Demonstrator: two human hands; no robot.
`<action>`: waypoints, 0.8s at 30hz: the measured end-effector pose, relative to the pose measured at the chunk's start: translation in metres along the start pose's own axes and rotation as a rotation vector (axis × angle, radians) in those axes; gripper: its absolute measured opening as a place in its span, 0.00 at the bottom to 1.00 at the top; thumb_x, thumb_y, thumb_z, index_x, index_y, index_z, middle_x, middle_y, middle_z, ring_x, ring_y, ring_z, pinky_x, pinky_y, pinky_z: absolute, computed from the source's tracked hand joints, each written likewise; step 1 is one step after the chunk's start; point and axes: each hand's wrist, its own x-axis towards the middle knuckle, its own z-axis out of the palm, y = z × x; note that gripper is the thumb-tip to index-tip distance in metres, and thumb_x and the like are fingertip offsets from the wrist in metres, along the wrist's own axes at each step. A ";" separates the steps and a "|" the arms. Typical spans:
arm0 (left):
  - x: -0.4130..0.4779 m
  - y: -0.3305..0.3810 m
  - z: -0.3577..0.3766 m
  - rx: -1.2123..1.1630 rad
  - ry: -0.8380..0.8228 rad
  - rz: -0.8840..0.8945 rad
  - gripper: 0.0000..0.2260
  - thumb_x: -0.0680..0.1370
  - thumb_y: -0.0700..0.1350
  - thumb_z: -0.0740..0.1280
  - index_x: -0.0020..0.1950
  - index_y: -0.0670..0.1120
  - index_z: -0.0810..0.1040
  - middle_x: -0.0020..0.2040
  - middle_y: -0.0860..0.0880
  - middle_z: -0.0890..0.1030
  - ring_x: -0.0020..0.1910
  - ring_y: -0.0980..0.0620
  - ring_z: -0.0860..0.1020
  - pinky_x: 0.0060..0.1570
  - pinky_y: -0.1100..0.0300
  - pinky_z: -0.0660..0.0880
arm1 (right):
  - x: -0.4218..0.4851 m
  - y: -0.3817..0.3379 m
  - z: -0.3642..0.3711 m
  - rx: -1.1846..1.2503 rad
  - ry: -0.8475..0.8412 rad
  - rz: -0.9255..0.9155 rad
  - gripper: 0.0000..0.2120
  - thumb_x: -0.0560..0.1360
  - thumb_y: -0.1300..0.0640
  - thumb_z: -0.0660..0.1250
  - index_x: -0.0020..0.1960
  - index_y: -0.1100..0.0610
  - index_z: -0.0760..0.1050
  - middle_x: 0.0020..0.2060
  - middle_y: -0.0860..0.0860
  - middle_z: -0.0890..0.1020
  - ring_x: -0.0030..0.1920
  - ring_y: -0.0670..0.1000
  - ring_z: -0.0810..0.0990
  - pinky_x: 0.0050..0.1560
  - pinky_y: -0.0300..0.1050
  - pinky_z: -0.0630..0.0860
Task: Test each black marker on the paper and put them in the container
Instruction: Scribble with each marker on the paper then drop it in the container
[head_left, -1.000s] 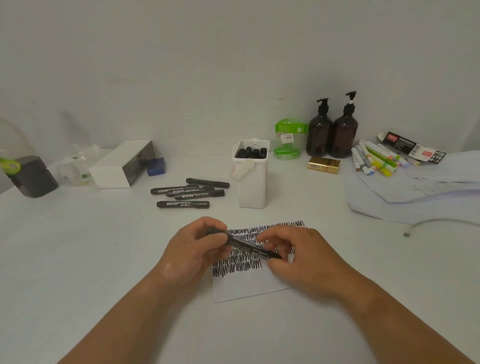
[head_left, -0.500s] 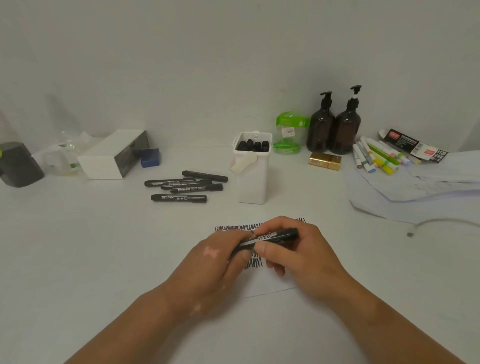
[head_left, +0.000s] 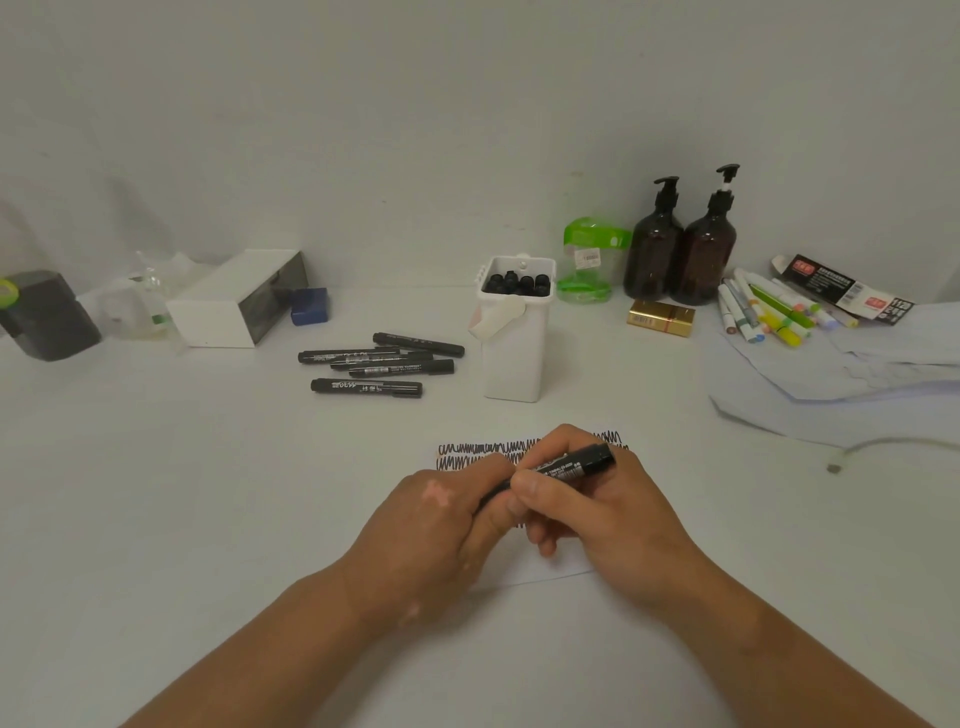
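Note:
Both hands meet over a white paper (head_left: 558, 569) covered in black scribbles. My right hand (head_left: 592, 514) grips a black marker (head_left: 574, 465) by its barrel, its back end pointing up and right. My left hand (head_left: 441, 530) holds the marker's lower end, which its fingers hide. Behind the paper stands a tall white container (head_left: 514, 358) with several black markers upright inside. To the container's left, several more black markers (head_left: 376, 364) lie loose on the table.
A white box (head_left: 228, 306) and a small blue cube (head_left: 310, 306) sit back left. Two brown pump bottles (head_left: 680, 254), a green holder (head_left: 589, 260), a gold box (head_left: 660, 318), coloured markers (head_left: 769, 312) and loose sheets (head_left: 841, 379) fill the back right. A cable (head_left: 883, 447) lies right.
The marker has swung from pointing down-right to pointing up-right in my right hand. My left hand has closed over its lower end. The view has shifted slightly.

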 end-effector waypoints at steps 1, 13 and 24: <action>0.000 0.001 -0.001 0.005 0.002 -0.005 0.14 0.83 0.57 0.55 0.46 0.51 0.74 0.36 0.73 0.75 0.30 0.66 0.72 0.33 0.76 0.64 | 0.000 -0.001 0.000 0.006 -0.005 0.001 0.07 0.71 0.50 0.74 0.42 0.52 0.81 0.33 0.54 0.85 0.32 0.52 0.81 0.33 0.45 0.78; -0.001 0.004 -0.004 0.018 -0.013 -0.046 0.19 0.82 0.61 0.55 0.46 0.50 0.77 0.34 0.63 0.79 0.28 0.49 0.73 0.31 0.55 0.73 | -0.002 -0.005 0.001 0.039 -0.037 -0.081 0.04 0.77 0.58 0.70 0.43 0.55 0.80 0.34 0.54 0.84 0.32 0.53 0.80 0.35 0.45 0.79; -0.004 -0.010 0.005 0.046 0.049 -0.112 0.17 0.77 0.68 0.62 0.57 0.59 0.73 0.33 0.56 0.76 0.29 0.56 0.70 0.31 0.69 0.64 | 0.002 -0.006 -0.006 -0.039 0.131 -0.157 0.06 0.70 0.51 0.72 0.41 0.53 0.81 0.30 0.54 0.82 0.30 0.52 0.80 0.32 0.44 0.77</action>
